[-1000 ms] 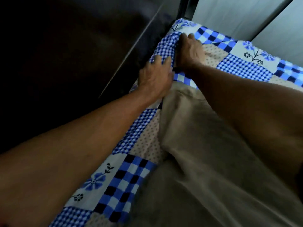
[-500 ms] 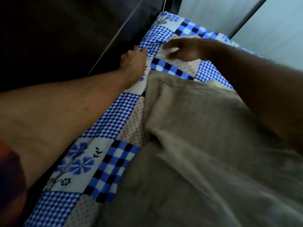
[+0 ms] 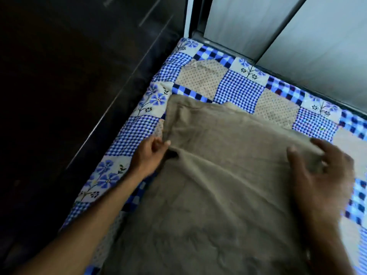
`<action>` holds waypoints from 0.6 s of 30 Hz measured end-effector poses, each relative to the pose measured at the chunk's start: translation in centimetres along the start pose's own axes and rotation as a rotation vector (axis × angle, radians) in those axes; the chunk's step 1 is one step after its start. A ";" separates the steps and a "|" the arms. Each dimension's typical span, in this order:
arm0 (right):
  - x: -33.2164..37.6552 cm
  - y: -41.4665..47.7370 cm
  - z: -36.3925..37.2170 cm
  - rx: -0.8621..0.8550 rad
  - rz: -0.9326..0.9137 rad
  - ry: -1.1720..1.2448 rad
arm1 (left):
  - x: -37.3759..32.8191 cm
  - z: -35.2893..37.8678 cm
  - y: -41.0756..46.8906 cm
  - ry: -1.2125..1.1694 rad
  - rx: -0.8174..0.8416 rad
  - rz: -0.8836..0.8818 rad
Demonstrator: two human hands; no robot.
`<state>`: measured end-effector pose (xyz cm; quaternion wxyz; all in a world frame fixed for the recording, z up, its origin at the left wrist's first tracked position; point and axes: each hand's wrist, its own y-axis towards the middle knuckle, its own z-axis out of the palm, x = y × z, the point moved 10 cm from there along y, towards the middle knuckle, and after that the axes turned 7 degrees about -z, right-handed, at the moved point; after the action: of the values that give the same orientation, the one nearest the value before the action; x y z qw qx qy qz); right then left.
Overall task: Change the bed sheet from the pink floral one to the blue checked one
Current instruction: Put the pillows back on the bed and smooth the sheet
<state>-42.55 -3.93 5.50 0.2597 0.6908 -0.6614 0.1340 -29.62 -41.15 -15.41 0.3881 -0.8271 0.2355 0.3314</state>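
The blue checked sheet, a patchwork of blue checks, dots and flowers, lies spread into the bed's far left corner. A beige blanket covers the middle of it. My left hand is at the blanket's left edge, fingers loosely curled and touching the fold; whether it grips the cloth is unclear. My right hand hovers blurred at the blanket's right edge, fingers spread and relaxed. No pink floral sheet is in view.
A dark wooden cabinet runs along the bed's left side. A pale wall with a dark metal frame stands behind the bed's far edge.
Both hands have pulled back from the sheet's far left corner toward me and now sit at the beige blanket's two edges. The corner of the sheet lies flat.
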 end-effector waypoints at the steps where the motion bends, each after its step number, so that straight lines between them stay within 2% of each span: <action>1: -0.6 -2.7 -1.0 -0.059 0.031 -0.004 | 1.6 0.6 -1.4 -0.005 0.060 -0.098; 3: -2.5 -7.5 -1.7 -0.094 0.163 0.033 | 4.4 1.5 -4.6 -0.005 0.186 -0.296; 6: -4.6 -12.0 -1.3 -0.042 0.458 0.255 | 4.3 2.9 -8.0 -0.122 0.402 -0.411; 9: -4.5 -12.7 -1.1 0.112 0.438 0.333 | 1.8 3.6 -11.5 -0.307 0.553 -0.404; 14: -3.0 -10.1 -1.6 0.188 0.300 0.435 | -1.2 -1.5 -9.9 -0.173 0.265 -0.283; 18: -1.1 -8.0 1.0 0.188 0.281 0.721 | -6.9 -8.4 -9.5 -0.129 0.104 -0.138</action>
<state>-34.98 -3.58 2.64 0.3899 0.5230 -0.6008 0.4620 -25.08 -41.37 -1.71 0.4668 -0.7969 0.1695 0.3439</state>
